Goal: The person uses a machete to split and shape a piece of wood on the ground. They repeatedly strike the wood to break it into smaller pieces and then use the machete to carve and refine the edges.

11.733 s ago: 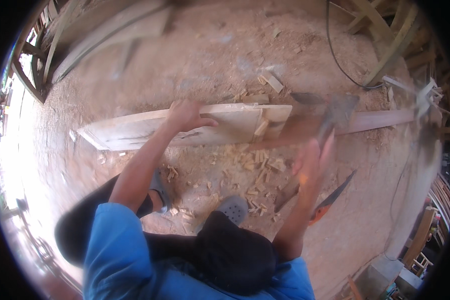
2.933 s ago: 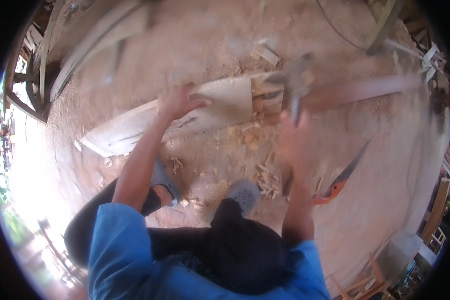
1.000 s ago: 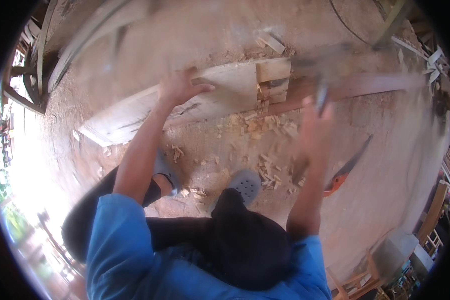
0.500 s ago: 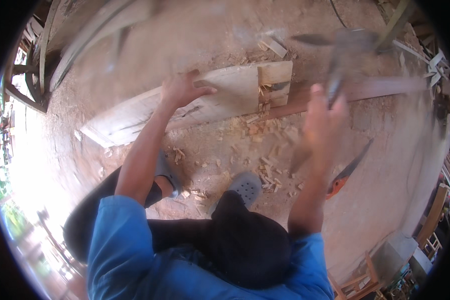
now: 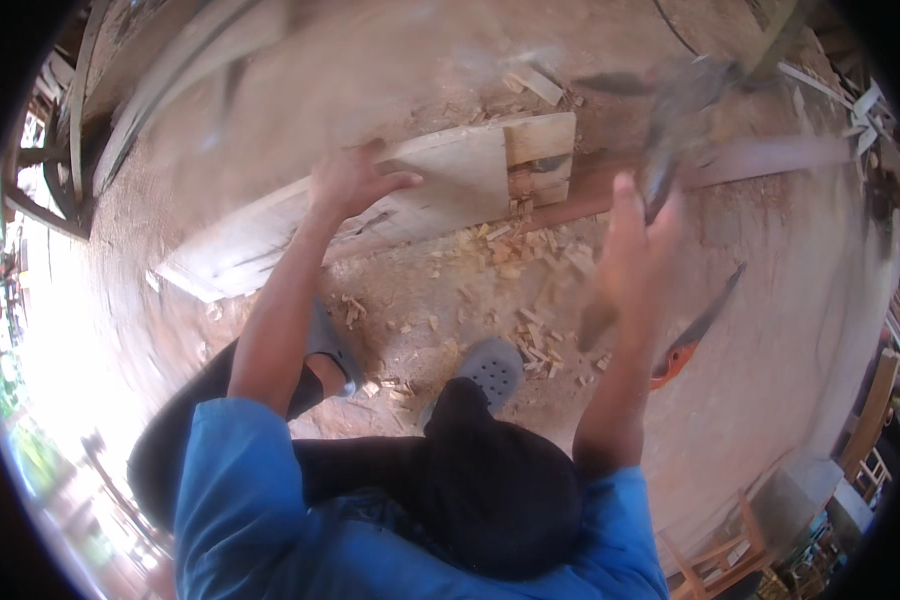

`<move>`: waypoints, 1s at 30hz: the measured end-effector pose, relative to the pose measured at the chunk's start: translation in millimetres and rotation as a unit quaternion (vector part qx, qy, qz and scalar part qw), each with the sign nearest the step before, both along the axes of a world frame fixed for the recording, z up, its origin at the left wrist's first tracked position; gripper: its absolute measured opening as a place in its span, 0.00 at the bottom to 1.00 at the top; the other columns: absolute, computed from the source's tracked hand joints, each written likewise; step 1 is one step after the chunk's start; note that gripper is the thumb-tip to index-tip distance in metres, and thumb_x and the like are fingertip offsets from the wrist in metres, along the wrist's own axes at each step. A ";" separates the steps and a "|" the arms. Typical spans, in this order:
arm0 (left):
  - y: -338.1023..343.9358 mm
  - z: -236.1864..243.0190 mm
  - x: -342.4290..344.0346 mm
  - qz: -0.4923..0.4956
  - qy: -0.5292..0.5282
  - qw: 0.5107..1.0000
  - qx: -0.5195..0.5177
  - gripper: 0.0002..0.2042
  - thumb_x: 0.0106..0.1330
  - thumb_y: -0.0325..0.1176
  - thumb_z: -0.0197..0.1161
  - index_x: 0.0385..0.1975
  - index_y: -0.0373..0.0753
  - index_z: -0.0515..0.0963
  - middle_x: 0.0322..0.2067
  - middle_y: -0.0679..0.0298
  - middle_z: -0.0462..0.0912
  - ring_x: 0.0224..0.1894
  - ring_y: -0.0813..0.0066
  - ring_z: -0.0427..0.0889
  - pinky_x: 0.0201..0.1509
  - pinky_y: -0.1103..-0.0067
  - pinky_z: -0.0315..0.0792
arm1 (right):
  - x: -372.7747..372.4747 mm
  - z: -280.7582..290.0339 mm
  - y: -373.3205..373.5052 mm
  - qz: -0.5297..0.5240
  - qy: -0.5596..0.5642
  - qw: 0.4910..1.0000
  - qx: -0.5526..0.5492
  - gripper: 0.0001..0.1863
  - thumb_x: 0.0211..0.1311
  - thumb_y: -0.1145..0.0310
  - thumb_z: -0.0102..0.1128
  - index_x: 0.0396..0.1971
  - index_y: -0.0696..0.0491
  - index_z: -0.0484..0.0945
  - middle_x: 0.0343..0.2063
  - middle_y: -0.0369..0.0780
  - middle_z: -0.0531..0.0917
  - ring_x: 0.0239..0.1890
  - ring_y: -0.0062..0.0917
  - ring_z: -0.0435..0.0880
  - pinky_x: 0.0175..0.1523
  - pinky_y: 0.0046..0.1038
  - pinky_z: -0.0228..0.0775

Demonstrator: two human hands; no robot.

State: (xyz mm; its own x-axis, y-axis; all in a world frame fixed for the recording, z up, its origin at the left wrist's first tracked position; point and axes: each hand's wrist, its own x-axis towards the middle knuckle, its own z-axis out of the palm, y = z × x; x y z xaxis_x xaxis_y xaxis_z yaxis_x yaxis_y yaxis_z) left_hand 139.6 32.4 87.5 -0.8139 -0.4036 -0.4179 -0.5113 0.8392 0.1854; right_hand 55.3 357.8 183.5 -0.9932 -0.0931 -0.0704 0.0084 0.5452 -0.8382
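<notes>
A pale wooden board [image 5: 440,185] stands tilted on its long edge across the floor, with a notched, chipped section near its right end. My left hand [image 5: 348,185] grips the board's upper edge, thumb spread along the near face and fingertips hidden behind it. Raised to the right of the notch, my right hand [image 5: 642,245] is closed around a chopping tool [image 5: 660,175] with a dark head. Motion blur hides the head's exact shape. Under the board's right end runs a reddish-brown timber [image 5: 715,170].
Wood chips [image 5: 535,335] litter the floor between the board and my feet in grey clogs [image 5: 490,370]. A handsaw [image 5: 678,362] with an orange handle lies right of my right forearm. An offcut [image 5: 538,85] sits beyond the board. Wooden frames [image 5: 60,190] stand at far left.
The whole scene sits slightly further left in the picture, board included. My right hand stays raised with the blurred tool, and my left hand keeps its place on the board.
</notes>
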 end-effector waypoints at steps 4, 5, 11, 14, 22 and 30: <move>0.4 5.3 -2.8 0.003 0.035 0.999 0.018 0.44 0.50 0.73 0.69 0.58 0.42 0.79 0.45 0.49 0.87 0.52 0.48 0.85 0.56 0.57 0.76 | 6.2 6.4 -28.3 0.023 0.022 0.994 0.107 0.19 0.73 0.59 0.56 0.45 0.64 0.73 0.30 0.50 0.84 0.34 0.40 0.86 0.42 0.43 0.75; -0.9 6.1 -3.7 0.003 0.043 0.999 0.025 0.44 0.50 0.72 0.69 0.58 0.41 0.79 0.45 0.48 0.87 0.52 0.47 0.85 0.56 0.56 0.76 | 10.5 0.0 -35.5 0.091 -0.016 0.978 0.186 0.19 0.74 0.60 0.56 0.45 0.64 0.73 0.29 0.50 0.84 0.33 0.38 0.86 0.41 0.43 0.76; 0.5 0.7 1.2 -0.003 0.066 0.998 0.007 0.44 0.50 0.72 0.69 0.57 0.40 0.79 0.44 0.48 0.88 0.51 0.46 0.85 0.55 0.56 0.76 | 2.0 -10.5 -23.9 0.065 -0.056 0.988 0.128 0.18 0.73 0.60 0.57 0.46 0.63 0.74 0.28 0.47 0.84 0.28 0.32 0.84 0.36 0.41 0.74; 2.2 -3.0 3.9 0.014 0.052 0.999 0.010 0.44 0.49 0.72 0.70 0.56 0.40 0.80 0.44 0.48 0.88 0.50 0.46 0.85 0.56 0.57 0.76 | -8.7 6.7 -13.8 0.013 0.046 0.999 -0.004 0.19 0.72 0.59 0.58 0.46 0.62 0.74 0.28 0.51 0.83 0.30 0.39 0.85 0.37 0.42 0.73; -0.7 -0.9 2.3 -0.001 0.095 0.995 0.011 0.42 0.49 0.72 0.70 0.52 0.39 0.81 0.42 0.48 0.88 0.50 0.46 0.85 0.54 0.56 0.77 | 12.3 -19.2 -36.2 0.147 -0.024 0.969 0.196 0.21 0.71 0.55 0.59 0.42 0.62 0.73 0.28 0.56 0.82 0.32 0.49 0.85 0.38 0.44 0.74; 2.4 1.0 1.8 0.013 0.060 0.998 0.011 0.44 0.50 0.73 0.68 0.57 0.40 0.79 0.45 0.48 0.87 0.54 0.49 0.85 0.59 0.58 0.75 | -7.9 2.9 -12.1 0.002 0.001 1.000 0.015 0.23 0.70 0.54 0.60 0.45 0.63 0.75 0.35 0.57 0.84 0.37 0.49 0.86 0.44 0.43 0.75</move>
